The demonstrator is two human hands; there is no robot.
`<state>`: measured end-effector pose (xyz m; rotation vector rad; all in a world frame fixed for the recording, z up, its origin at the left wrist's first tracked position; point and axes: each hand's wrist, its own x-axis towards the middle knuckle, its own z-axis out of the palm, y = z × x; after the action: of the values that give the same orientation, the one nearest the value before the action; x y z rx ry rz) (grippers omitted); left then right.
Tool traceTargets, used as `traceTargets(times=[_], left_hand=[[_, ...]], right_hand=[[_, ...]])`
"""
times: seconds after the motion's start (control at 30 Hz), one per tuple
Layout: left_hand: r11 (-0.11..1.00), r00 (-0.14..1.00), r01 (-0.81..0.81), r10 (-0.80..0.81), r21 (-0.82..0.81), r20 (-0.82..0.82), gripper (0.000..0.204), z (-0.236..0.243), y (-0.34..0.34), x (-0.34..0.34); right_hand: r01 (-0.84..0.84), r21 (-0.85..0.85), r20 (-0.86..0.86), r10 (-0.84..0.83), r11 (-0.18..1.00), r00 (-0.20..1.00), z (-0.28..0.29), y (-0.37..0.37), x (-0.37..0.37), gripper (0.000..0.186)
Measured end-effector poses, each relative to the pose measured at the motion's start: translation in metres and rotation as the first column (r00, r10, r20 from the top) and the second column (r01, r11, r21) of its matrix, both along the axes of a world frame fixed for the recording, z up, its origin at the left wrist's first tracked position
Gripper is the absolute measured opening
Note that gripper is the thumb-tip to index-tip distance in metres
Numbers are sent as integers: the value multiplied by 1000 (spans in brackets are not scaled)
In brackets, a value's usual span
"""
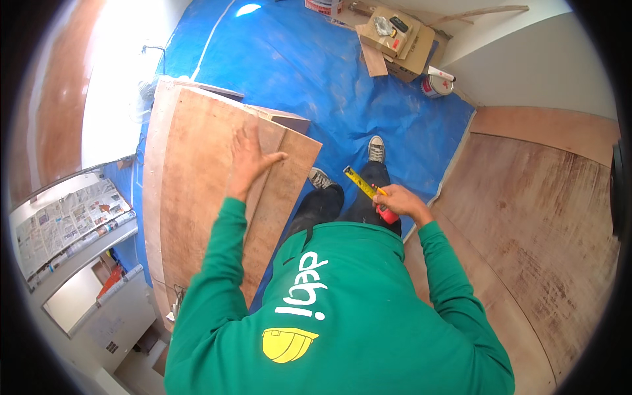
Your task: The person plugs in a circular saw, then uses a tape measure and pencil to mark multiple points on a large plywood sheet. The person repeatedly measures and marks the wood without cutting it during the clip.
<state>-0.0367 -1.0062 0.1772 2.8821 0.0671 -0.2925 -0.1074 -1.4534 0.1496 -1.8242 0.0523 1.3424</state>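
Head view, and it looks like measuring time, the next move likely calling for a straight, steady line across the wood. Ten o'clock: the plywood board (197,141), with the left hand (247,160) laid on it, fingers splayed, gripping nothing. Two o'clock: a short yellow blade (361,184) juts out, clear of the board; at three, its red tape measure (388,216), wrapped in the right hand (406,200)!

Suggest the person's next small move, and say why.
Probably bring the tape measure, held in the right hand, across to the wooden panel: the yellow blade is partly out but apart from the panel, where the left hand rests.
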Motion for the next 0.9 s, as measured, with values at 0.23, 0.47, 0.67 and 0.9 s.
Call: traceTargets(times=[0.23, 0.47, 0.67, 0.9], left_hand=[[997, 992, -74, 73, -10, -107, 153, -53, 36, 7], [967, 983, -180, 183, -183, -2, 144, -48, 23, -16], [971, 983, -165, 176, -172, 49, 141, -72, 28, -29], [945, 957, -273, 285, -179, 45, 144, -72, 21, -49]], right_hand=[[-97, -141, 219, 127, 985, 968, -21, 46, 28, 40], [-194, -233, 318, 263, 953, 911, -21, 96, 71, 40], [-254, -198, 334, 309, 947, 890, -36, 99, 93, 44], [-137, 121, 53, 132, 983, 990, -12, 106, 114, 27]])
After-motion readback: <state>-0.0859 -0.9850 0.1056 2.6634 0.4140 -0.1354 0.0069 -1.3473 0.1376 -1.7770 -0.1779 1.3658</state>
